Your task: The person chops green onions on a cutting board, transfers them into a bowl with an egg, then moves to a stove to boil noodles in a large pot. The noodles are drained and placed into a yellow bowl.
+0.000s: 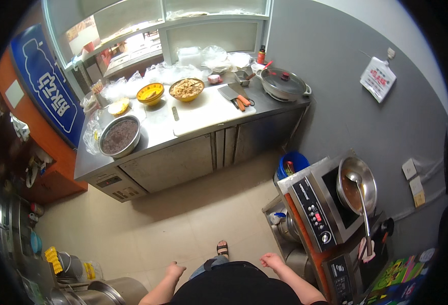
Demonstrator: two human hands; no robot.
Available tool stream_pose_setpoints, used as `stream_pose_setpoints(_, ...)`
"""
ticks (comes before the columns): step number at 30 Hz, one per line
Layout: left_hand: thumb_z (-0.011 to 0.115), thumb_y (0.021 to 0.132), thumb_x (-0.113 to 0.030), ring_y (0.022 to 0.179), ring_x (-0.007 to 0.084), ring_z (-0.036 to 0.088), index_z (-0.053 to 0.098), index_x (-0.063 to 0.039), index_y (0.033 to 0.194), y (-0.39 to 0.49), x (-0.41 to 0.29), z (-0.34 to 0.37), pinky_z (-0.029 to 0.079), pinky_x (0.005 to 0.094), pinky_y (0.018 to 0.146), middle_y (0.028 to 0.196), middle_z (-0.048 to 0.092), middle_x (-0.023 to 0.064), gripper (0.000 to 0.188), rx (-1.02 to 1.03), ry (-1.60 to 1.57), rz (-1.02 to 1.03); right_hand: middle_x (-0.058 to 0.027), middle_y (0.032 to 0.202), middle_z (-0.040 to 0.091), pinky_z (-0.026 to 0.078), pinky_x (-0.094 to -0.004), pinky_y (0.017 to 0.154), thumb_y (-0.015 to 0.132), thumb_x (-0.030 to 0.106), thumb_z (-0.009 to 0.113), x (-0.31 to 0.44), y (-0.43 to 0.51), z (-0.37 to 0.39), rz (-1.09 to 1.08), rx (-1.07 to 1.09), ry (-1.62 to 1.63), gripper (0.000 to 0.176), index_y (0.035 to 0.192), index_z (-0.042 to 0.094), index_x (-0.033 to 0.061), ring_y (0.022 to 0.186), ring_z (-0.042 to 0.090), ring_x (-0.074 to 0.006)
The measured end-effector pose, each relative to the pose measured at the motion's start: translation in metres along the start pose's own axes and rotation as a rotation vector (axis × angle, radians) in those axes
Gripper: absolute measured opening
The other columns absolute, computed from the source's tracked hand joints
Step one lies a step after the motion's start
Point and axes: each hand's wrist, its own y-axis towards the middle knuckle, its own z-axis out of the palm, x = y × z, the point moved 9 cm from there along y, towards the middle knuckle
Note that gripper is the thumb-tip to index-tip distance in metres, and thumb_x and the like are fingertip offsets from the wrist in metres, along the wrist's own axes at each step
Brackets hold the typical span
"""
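My left hand [175,269] hangs beside my body above the tiled floor, its fingers loosely curled, with nothing seen in it. On the other side, my right hand [273,260] is also curled and bare. It is nearest to the induction cooker [315,213] on the right, but apart from it. A steel wok [369,190] holding brown liquid sits on that cooker. Inside rests a ladle [363,213], its handle reaching over the rim towards me. Ahead stands a steel counter [155,143] with a white cutting board [201,120].
The counter bears a bowl of dark food [120,136], a yellow bowl of chopped food [187,89], cleavers [229,93] and a lidded electric pan [285,82]. A blue bin [294,162] stands by the wall. Large steel pots [121,291] are at lower left.
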Motion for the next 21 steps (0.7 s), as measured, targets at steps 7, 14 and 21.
stream_pose_setpoints(7, 0.075, 0.069, -0.013, 0.069, 0.0213, 0.066, 0.043, 0.005, 0.136, 0.016, -0.048, -0.018, 0.054, 0.0341, 0.059, 0.088, 0.066, 0.0172, 0.077, -0.084, -0.225, -0.088, -0.0036, 0.071, 0.065, 0.046, -0.0231, 0.053, 0.088, 0.011, 0.061, 0.109, 0.068, -0.027, -0.087, -0.063, -0.016, 0.009, 0.084, 0.066, 0.0047, 0.058, 0.06, -0.0111)
stream_pose_setpoints(14, 0.069, 0.067, -0.005, 0.102, 0.031, 0.064, 0.046, 0.003, 0.134, -0.037, -0.055, -0.047, 0.052, 0.0375, 0.086, 0.116, 0.061, 0.0242, 0.071, -0.124, -0.327, -0.329, -0.0038, 0.072, 0.065, 0.047, -0.0242, 0.052, 0.088, 0.012, 0.06, 0.158, 0.137, 0.009, -0.009, 0.164, -0.282, 0.01, 0.087, 0.067, 0.0042, 0.057, 0.06, -0.0115)
stream_pose_setpoints(21, 0.066, 0.069, -0.006, 0.113, 0.0319, 0.06, 0.051, 0.001, 0.132, -0.124, -0.053, -0.029, 0.049, 0.0369, 0.092, 0.122, 0.06, 0.0232, 0.065, -0.181, -0.529, -0.704, -0.0075, 0.07, 0.065, 0.051, -0.0276, 0.052, 0.087, 0.009, 0.059, 0.243, 0.221, 0.052, -0.107, 0.357, -0.615, 0.011, 0.083, 0.066, 0.0019, 0.056, 0.062, -0.0141)
